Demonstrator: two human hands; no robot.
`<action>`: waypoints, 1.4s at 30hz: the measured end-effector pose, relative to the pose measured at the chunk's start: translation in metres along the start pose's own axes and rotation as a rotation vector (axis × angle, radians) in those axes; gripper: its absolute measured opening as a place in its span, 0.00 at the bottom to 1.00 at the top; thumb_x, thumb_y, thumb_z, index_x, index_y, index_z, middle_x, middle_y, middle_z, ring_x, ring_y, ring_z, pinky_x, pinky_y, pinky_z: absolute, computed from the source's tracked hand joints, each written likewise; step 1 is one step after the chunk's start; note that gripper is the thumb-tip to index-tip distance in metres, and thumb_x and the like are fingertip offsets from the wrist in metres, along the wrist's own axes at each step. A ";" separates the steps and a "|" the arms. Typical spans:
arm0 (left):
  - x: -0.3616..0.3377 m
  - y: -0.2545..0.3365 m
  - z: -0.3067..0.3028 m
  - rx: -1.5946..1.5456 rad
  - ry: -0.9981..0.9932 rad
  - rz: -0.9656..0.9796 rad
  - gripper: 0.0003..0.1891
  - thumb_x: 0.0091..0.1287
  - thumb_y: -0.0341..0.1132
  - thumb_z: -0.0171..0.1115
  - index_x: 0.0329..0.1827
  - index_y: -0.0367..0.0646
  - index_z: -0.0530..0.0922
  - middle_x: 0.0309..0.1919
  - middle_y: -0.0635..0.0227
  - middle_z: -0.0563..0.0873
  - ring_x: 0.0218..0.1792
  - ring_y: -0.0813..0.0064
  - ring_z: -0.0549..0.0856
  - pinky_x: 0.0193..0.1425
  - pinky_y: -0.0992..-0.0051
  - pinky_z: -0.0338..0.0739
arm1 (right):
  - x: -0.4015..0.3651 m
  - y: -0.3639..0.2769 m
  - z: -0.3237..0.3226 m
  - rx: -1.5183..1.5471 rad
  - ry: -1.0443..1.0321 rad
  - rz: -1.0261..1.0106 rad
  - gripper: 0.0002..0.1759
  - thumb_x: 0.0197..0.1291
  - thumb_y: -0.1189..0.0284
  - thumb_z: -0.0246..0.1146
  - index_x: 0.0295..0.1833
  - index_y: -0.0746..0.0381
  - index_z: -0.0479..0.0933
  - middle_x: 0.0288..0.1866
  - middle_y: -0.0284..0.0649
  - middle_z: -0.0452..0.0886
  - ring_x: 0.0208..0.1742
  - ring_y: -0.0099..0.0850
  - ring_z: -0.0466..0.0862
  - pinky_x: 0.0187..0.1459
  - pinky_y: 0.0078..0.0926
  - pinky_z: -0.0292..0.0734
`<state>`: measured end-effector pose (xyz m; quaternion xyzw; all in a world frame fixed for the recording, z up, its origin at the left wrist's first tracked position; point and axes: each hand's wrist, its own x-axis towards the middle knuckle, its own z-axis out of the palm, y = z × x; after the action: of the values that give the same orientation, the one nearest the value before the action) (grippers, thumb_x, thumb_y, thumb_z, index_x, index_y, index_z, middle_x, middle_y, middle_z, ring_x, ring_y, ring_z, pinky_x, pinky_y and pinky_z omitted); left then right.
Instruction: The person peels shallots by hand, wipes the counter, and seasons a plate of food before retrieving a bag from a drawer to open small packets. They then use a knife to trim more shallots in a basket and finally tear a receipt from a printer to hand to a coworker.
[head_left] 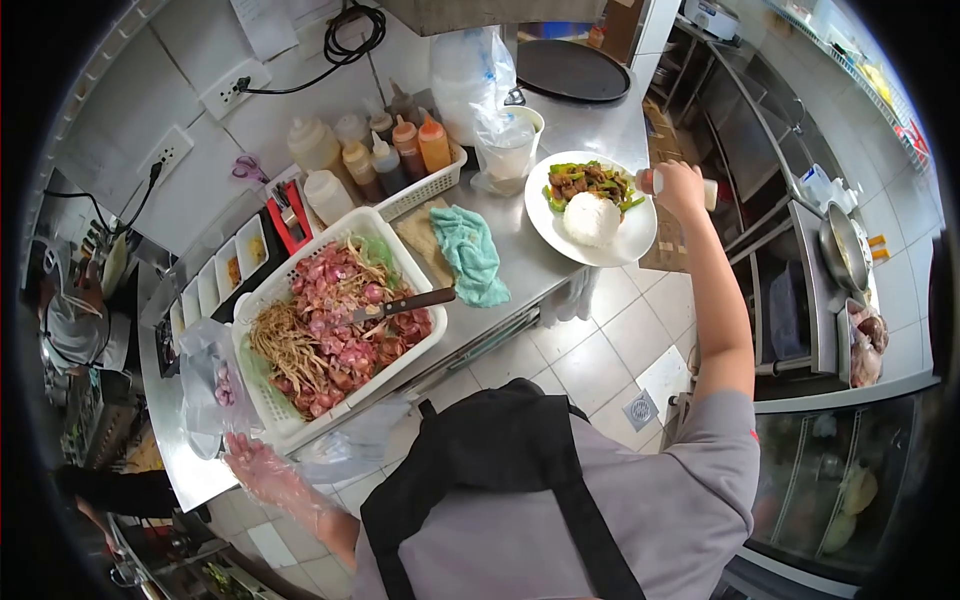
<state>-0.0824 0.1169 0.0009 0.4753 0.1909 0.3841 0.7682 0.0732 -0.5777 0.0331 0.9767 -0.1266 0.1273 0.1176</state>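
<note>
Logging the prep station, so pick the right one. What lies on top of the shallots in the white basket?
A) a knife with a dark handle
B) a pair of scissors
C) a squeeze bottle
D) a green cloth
A: a knife with a dark handle lies across the shallots in the white basket, while the green cloth lies on the counter beside it.
</note>
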 end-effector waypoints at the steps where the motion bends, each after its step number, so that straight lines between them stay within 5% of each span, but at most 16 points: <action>1: 0.002 0.000 -0.003 0.001 0.011 0.002 0.29 0.68 0.49 0.49 0.61 0.31 0.65 0.44 0.66 0.71 0.37 0.79 0.67 0.45 0.78 0.63 | -0.004 -0.005 -0.012 0.166 -0.008 0.049 0.18 0.38 0.70 0.69 0.41 0.59 0.80 0.38 0.40 0.80 0.45 0.34 0.79 0.48 0.38 0.69; 2: 0.003 0.001 -0.006 -0.019 -0.005 -0.020 0.29 0.68 0.49 0.49 0.61 0.31 0.65 0.44 0.66 0.71 0.37 0.79 0.67 0.44 0.78 0.64 | -0.003 -0.015 -0.026 0.167 -0.011 0.033 0.18 0.38 0.70 0.69 0.41 0.59 0.80 0.38 0.40 0.80 0.45 0.34 0.79 0.48 0.38 0.69; 4: 0.000 0.006 -0.010 -0.029 0.006 -0.029 0.29 0.68 0.49 0.50 0.60 0.31 0.66 0.44 0.66 0.71 0.37 0.79 0.68 0.44 0.78 0.64 | 0.004 -0.049 -0.052 0.854 -0.046 0.086 0.28 0.36 0.68 0.73 0.49 0.60 0.78 0.41 0.42 0.80 0.41 0.33 0.81 0.44 0.35 0.74; 6: 0.000 0.010 -0.003 -0.034 0.021 -0.065 0.27 0.68 0.50 0.49 0.60 0.37 0.68 0.44 0.72 0.73 0.35 0.82 0.68 0.43 0.80 0.63 | 0.013 -0.100 -0.074 1.148 -0.118 0.090 0.32 0.39 0.66 0.74 0.54 0.62 0.74 0.42 0.42 0.80 0.37 0.29 0.81 0.39 0.29 0.77; 10: -0.019 0.028 0.013 -0.115 0.001 -0.021 0.26 0.68 0.48 0.51 0.56 0.31 0.68 0.41 0.65 0.74 0.35 0.79 0.70 0.40 0.79 0.66 | 0.045 -0.220 -0.067 1.627 -0.003 -0.296 0.33 0.42 0.68 0.73 0.56 0.64 0.71 0.41 0.38 0.80 0.38 0.27 0.81 0.38 0.24 0.78; 12: -0.027 0.032 0.005 -0.158 0.007 -0.010 0.25 0.69 0.46 0.50 0.55 0.31 0.68 0.40 0.65 0.74 0.34 0.79 0.70 0.39 0.80 0.66 | 0.046 -0.274 -0.083 1.779 -0.092 -0.328 0.32 0.42 0.70 0.73 0.56 0.64 0.71 0.44 0.37 0.79 0.39 0.27 0.80 0.39 0.23 0.77; 16: -0.067 0.035 -0.004 -0.060 0.208 0.041 0.25 0.69 0.48 0.49 0.56 0.32 0.69 0.41 0.66 0.74 0.37 0.79 0.70 0.43 0.79 0.66 | 0.090 -0.373 -0.014 1.861 0.015 -0.499 0.34 0.40 0.68 0.74 0.55 0.64 0.71 0.50 0.38 0.75 0.50 0.30 0.77 0.49 0.27 0.72; 21: -0.114 0.036 -0.049 0.019 0.343 0.051 0.25 0.68 0.49 0.49 0.57 0.35 0.70 0.41 0.70 0.74 0.36 0.81 0.70 0.43 0.81 0.65 | 0.078 -0.411 -0.001 1.318 -0.012 -0.453 0.32 0.40 0.65 0.73 0.53 0.65 0.72 0.46 0.44 0.78 0.48 0.33 0.78 0.49 0.30 0.71; 24: -0.130 0.035 -0.084 0.002 0.375 0.040 0.25 0.68 0.49 0.50 0.57 0.36 0.70 0.41 0.71 0.74 0.35 0.82 0.70 0.42 0.82 0.65 | 0.082 -0.402 0.008 1.259 -0.149 -0.464 0.27 0.43 0.68 0.71 0.50 0.66 0.74 0.44 0.44 0.79 0.46 0.32 0.79 0.48 0.29 0.73; 27: -0.147 0.050 -0.069 0.021 0.450 0.050 0.25 0.68 0.49 0.50 0.56 0.36 0.70 0.40 0.71 0.74 0.34 0.83 0.69 0.41 0.82 0.66 | 0.068 -0.364 -0.003 1.537 -0.065 -0.338 0.19 0.50 0.73 0.67 0.49 0.68 0.76 0.42 0.43 0.80 0.44 0.31 0.80 0.44 0.28 0.75; 29: -0.148 0.048 -0.076 0.009 0.440 0.035 0.25 0.68 0.49 0.50 0.56 0.35 0.70 0.41 0.70 0.74 0.34 0.83 0.69 0.41 0.82 0.66 | 0.037 -0.323 -0.030 2.343 -0.457 -0.165 0.16 0.56 0.78 0.61 0.51 0.69 0.74 0.44 0.41 0.80 0.41 0.30 0.81 0.42 0.25 0.76; 32: -0.145 0.044 -0.074 0.018 0.356 0.024 0.25 0.68 0.48 0.50 0.57 0.34 0.69 0.41 0.69 0.74 0.34 0.82 0.69 0.41 0.83 0.66 | -0.002 -0.285 -0.039 2.618 -0.544 -0.154 0.14 0.57 0.80 0.59 0.50 0.67 0.75 0.41 0.39 0.81 0.41 0.27 0.80 0.41 0.25 0.77; 42: -0.172 0.051 -0.048 -0.010 0.244 -0.064 0.26 0.68 0.48 0.51 0.57 0.33 0.67 0.42 0.67 0.73 0.34 0.82 0.70 0.40 0.83 0.66 | -0.088 -0.219 -0.066 2.656 -0.509 -0.137 0.06 0.56 0.77 0.61 0.41 0.63 0.77 0.34 0.36 0.78 0.36 0.25 0.77 0.40 0.24 0.74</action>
<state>-0.2438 0.0252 0.0103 0.4148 0.2960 0.4150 0.7537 0.0371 -0.3350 0.0277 0.3526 0.1212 -0.0364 -0.9272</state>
